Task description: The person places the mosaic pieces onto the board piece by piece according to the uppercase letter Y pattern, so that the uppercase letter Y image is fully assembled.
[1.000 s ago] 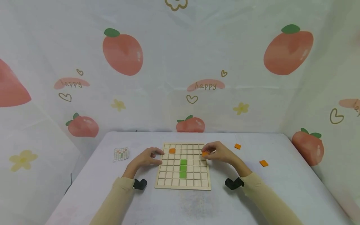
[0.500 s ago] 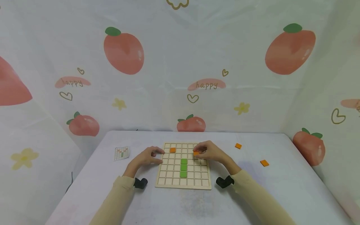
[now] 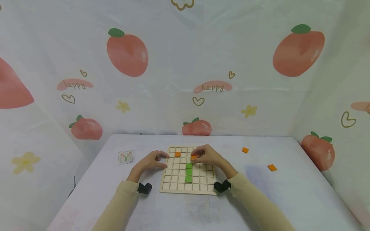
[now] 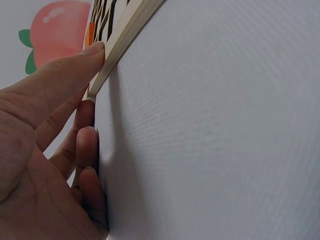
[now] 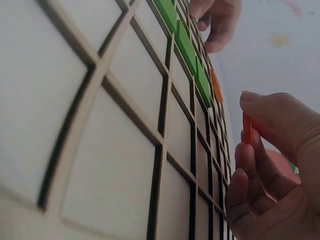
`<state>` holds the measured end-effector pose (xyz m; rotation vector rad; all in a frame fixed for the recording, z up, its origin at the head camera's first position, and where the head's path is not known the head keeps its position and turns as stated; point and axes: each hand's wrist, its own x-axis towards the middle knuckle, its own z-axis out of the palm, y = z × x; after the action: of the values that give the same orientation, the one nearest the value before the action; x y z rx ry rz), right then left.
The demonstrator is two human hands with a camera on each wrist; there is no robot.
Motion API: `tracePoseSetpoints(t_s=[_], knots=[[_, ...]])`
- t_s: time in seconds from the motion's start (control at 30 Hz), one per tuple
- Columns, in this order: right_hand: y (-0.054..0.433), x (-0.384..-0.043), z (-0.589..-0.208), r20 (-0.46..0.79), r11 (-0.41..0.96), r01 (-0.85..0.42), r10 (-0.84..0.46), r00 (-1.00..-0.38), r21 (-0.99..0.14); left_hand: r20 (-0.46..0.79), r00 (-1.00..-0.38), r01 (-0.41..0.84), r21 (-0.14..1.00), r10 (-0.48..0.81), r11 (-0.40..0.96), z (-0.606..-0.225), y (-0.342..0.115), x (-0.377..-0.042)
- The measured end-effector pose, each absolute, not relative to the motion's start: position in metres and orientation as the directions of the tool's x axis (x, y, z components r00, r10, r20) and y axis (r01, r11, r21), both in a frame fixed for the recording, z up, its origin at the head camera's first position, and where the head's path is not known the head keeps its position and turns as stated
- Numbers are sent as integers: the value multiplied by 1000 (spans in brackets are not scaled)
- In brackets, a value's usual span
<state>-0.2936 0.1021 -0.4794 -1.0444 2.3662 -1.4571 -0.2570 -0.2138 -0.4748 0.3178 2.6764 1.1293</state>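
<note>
A wooden grid board [image 3: 176, 187] lies mid-table, with an orange tile [image 3: 177, 154] in an upper-left cell and a column of green tiles [image 3: 189, 172] near its middle. At the board's left edge rests my left hand [image 3: 150, 161], thumb and index finger apart; in the left wrist view the thumb [image 4: 65, 75] touches the wooden rim. Over the upper middle of the grid, my right hand [image 3: 209, 157] pinches another orange tile [image 3: 194, 157] between thumb and fingers. The right wrist view shows this tile [image 5: 247, 128] edge-on, held apart from the grid surface.
Two loose orange tiles lie on the table to the right, one farther back [image 3: 245, 150] and one nearer [image 3: 272, 167]. A small card printed with a coloured grid [image 3: 125, 157] lies left of the left hand. A fruit-patterned cloth [image 3: 162, 106] hangs behind the table.
My right hand has moved left across the board, carrying the pinched orange tile from the right edge to above the green column. The left hand has stayed at the board's edge.
</note>
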Motion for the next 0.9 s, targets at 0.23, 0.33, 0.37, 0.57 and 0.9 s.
tracePoseSetpoints(t_s=[0.23,0.33,0.37,0.57,0.9], knots=[[89,-293,-478,224,261,-494,-655,-722,-829,-114,-952,115,725,283,680,-474,-213,-255],[85,-292,-477,220,264,-492,-655,-723,-830,-110,-951,120,729,289,674,-474,-214,-255],[83,-292,-478,216,271,-491,-654,-725,-828,-109,-951,121,731,290,672,-474,-214,-255],[72,-293,-476,187,339,-497,-646,-740,-799,-111,-950,119,733,291,670,-474,-214,-256],[55,-295,-478,133,391,-455,-623,-771,-800,-99,-949,135,732,299,668,-476,-215,-257]])
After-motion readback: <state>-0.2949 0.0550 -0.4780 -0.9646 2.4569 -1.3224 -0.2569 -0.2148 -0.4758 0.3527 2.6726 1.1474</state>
